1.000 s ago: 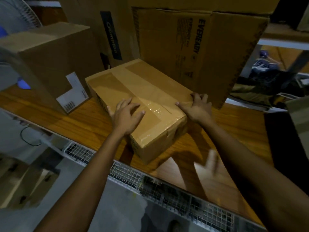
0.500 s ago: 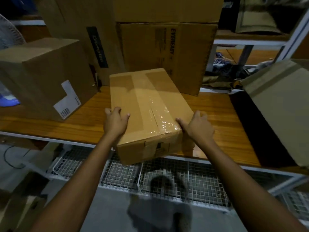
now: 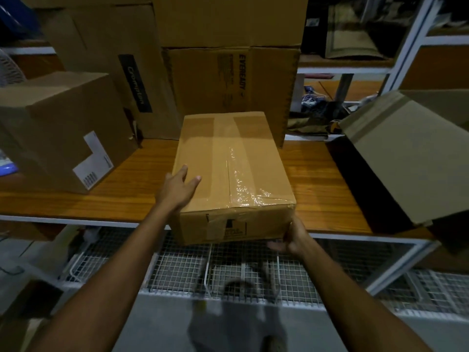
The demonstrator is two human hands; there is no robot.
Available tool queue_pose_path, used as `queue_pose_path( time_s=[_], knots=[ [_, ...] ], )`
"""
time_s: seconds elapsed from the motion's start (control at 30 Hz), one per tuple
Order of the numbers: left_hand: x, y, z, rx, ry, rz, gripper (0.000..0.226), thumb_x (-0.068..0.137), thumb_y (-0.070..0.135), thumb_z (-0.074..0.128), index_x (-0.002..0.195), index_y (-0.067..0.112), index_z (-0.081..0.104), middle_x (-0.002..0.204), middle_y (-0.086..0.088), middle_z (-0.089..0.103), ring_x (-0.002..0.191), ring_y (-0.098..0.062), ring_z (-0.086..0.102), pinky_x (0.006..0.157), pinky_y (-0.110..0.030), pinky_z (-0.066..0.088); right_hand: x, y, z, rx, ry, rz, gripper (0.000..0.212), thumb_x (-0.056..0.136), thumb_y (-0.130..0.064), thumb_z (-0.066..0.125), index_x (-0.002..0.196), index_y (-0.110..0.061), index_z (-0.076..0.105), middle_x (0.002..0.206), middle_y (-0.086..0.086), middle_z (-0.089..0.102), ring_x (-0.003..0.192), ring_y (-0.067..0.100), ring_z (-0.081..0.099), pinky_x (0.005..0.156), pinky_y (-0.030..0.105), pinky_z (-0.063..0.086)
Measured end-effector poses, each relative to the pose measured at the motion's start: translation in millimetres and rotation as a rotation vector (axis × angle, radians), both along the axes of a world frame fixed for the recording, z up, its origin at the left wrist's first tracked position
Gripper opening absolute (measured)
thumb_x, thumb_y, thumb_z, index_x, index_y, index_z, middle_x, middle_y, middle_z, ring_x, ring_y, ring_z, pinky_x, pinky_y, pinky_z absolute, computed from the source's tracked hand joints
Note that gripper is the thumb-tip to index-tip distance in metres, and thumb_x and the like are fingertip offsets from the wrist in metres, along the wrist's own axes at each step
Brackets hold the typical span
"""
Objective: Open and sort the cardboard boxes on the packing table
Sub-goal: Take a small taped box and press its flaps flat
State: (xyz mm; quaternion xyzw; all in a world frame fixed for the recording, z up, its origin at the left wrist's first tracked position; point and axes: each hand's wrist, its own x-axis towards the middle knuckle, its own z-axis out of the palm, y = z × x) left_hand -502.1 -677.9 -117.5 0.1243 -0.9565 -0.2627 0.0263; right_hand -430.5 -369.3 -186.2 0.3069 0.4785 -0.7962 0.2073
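Note:
A taped brown cardboard box (image 3: pixel 228 171) lies lengthwise on the wooden packing table (image 3: pixel 317 179), its near end hanging over the table's front edge. My left hand (image 3: pixel 177 189) presses flat against the box's left side near the top edge, fingers spread. My right hand (image 3: pixel 291 237) cups the box's lower right front corner from beneath, thumb on the front face. Clear tape runs down the middle of the lid and over the front face.
A box with a white label (image 3: pixel 61 133) stands at the left. Tall cartons (image 3: pixel 228 80) stand behind, one printed EVEREADY. A tilted box (image 3: pixel 406 153) overhangs the right end. White wire mesh baskets (image 3: pixel 228 270) sit below the table edge. Shelving rises at the back right.
The box has been turned square to me and pulled over the front edge. My right hand dropped from the lid's right side to the lower front corner. My left hand opened flatter.

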Motion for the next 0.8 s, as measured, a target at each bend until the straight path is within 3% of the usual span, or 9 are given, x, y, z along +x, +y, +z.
queue_pose_path(
  time_s=[0.07,0.13,0.2,0.3,0.4,0.5,0.63,0.73,0.8],
  knots=[
    [1,2,2,0.019,-0.003,-0.030,0.075,0.090,0.072,0.041,0.154,0.038,0.022,0.150,-0.015,0.033,0.130,-0.040,0.043,0.103,-0.053,0.041,0,-3,-3,-0.182,0.018,-0.121,0.055,0.091,-0.061,0.057,0.118,-0.013,0.061,0.116,0.025,0.069,0.105,0.043,0.068,0.091,0.063,0.053],
    [0,1,8,0.090,-0.015,-0.050,0.074,0.092,0.068,0.043,0.155,0.035,0.023,0.152,-0.017,0.031,0.133,-0.040,0.040,0.106,-0.054,0.038,1,-5,-2,-0.183,0.014,-0.214,0.059,0.088,-0.062,0.060,0.119,-0.013,0.061,0.113,0.025,0.070,0.097,0.040,0.072,0.088,0.058,0.057],
    [0,-5,14,0.167,-0.040,-0.091,0.073,0.094,0.064,0.044,0.156,0.031,0.024,0.154,-0.018,0.028,0.136,-0.041,0.036,0.110,-0.054,0.034,5,-5,1,-0.091,0.025,-0.251,0.064,0.085,-0.064,0.060,0.117,-0.008,0.063,0.106,0.016,0.072,0.081,0.028,0.072,0.075,0.043,0.060],
    [-1,-8,20,0.111,-0.052,-0.126,0.077,0.091,0.072,0.036,0.155,0.031,0.024,0.161,-0.017,0.018,0.144,-0.042,0.022,0.115,-0.058,0.024,8,-4,18,-0.027,0.088,-0.220,0.056,0.088,-0.065,0.047,0.104,-0.014,0.063,0.081,0.007,0.066,0.053,0.016,0.056,0.057,0.026,0.045],
    [2,19,32,-0.040,-0.015,-0.244,0.069,0.097,0.066,0.026,0.155,0.030,0.022,0.166,-0.007,0.001,0.151,-0.033,0.000,0.119,-0.056,0.005,5,-7,36,-0.108,0.178,-0.238,0.049,0.090,-0.056,0.055,0.110,-0.014,0.068,0.113,0.017,0.067,0.101,0.032,0.065,0.087,0.052,0.056],
    [7,50,49,0.033,-0.009,-0.332,0.079,0.093,0.073,0.023,0.157,0.028,0.016,0.166,-0.004,0.009,0.151,-0.031,0.005,0.120,-0.054,0.006,6,-16,63,-0.152,0.285,-0.251,0.043,0.095,-0.051,0.053,0.121,-0.018,0.065,0.124,0.021,0.065,0.114,0.037,0.061,0.098,0.058,0.050],
    [13,54,68,0.501,-0.021,-0.271,0.108,0.068,0.094,0.038,0.156,0.034,0.018,0.164,0.002,0.013,0.148,-0.030,0.017,0.115,-0.061,0.023,7,-26,108,0.011,0.342,-0.285,0.040,0.092,-0.053,0.059,0.124,-0.029,0.061,0.116,0.010,0.064,0.107,0.031,0.059,0.077,0.049,0.055],
    [16,52,68,0.881,-0.011,-0.310,0.082,0.085,0.075,0.046,0.151,0.028,0.034,0.152,-0.008,0.039,0.129,-0.026,0.050,0.097,-0.047,0.050,0,-29,139,0.151,0.440,-0.279,0.039,0.091,-0.053,0.060,0.120,-0.028,0.064,0.108,0.007,0.069,0.098,0.024,0.064,0.066,0.037,0.054],
    [22,55,66,1.089,-0.036,-0.330,0.060,0.094,0.063,0.045,0.138,0.023,0.051,0.132,-0.010,0.061,0.105,-0.017,0.068,0.078,-0.033,0.058,-8,-33,153,0.272,0.495,-0.275,0.055,0.083,-0.061,0.066,0.123,-0.024,0.057,0.112,0.006,0.069,0.098,0.023,0.066,0.068,0.037,0.058]
  ],
)
